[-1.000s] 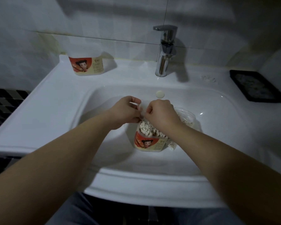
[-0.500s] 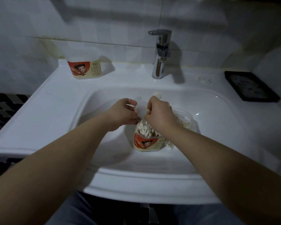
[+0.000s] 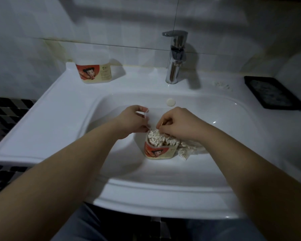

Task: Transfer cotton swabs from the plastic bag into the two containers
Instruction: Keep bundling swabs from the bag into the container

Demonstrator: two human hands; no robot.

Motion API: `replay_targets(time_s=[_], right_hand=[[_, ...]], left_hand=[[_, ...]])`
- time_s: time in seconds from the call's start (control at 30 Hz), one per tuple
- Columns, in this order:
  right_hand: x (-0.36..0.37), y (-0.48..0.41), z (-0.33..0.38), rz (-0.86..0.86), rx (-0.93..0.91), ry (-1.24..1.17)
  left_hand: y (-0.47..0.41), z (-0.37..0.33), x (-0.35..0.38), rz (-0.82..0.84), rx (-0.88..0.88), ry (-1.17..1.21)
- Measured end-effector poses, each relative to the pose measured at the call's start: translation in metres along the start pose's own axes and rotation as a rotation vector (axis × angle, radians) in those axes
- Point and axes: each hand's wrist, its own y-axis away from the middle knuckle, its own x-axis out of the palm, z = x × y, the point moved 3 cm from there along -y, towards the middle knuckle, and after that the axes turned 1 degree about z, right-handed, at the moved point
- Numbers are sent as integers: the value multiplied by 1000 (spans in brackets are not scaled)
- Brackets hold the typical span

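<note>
A cotton swab (image 3: 162, 123) is pinched by the fingers (image 3: 163, 119) of the right hand (image 3: 180, 126), just over the near container (image 3: 157, 152), which is stood in the sink (image 3: 233, 136) and packed full. What looks like its clear top edge is gripped by the curled left hand (image 3: 133, 121). The plastic bag (image 3: 187, 148) is laid just beside it, under the right wrist. The second container (image 3: 94, 72) is stood by the wall. The swab should be slid in straight while the container is held steady, so nothing is tipped.
</note>
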Motion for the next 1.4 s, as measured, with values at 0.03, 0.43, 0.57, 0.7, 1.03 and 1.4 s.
replay_targets(time_s=[0.03, 0.43, 0.57, 0.7, 1.03, 1.4], right_hand=[[1, 1, -1, 30, 6, -3], [12, -7, -9, 36, -21, 188], [8, -6, -7, -8, -29, 141], [16, -7, -7, 12, -33, 143], [14, -5, -13, 176, -10, 83], [21, -11, -11, 121, -38, 170]], left_hand=[[0, 0, 0, -1, -1, -1], [-1, 2, -1, 7, -1, -13], [0, 0, -2, 6, -3, -22], [0, 0, -2, 3, -9, -32], [1, 0, -2, 2, -10, -27], [3, -1, -2, 14, 10, -13]])
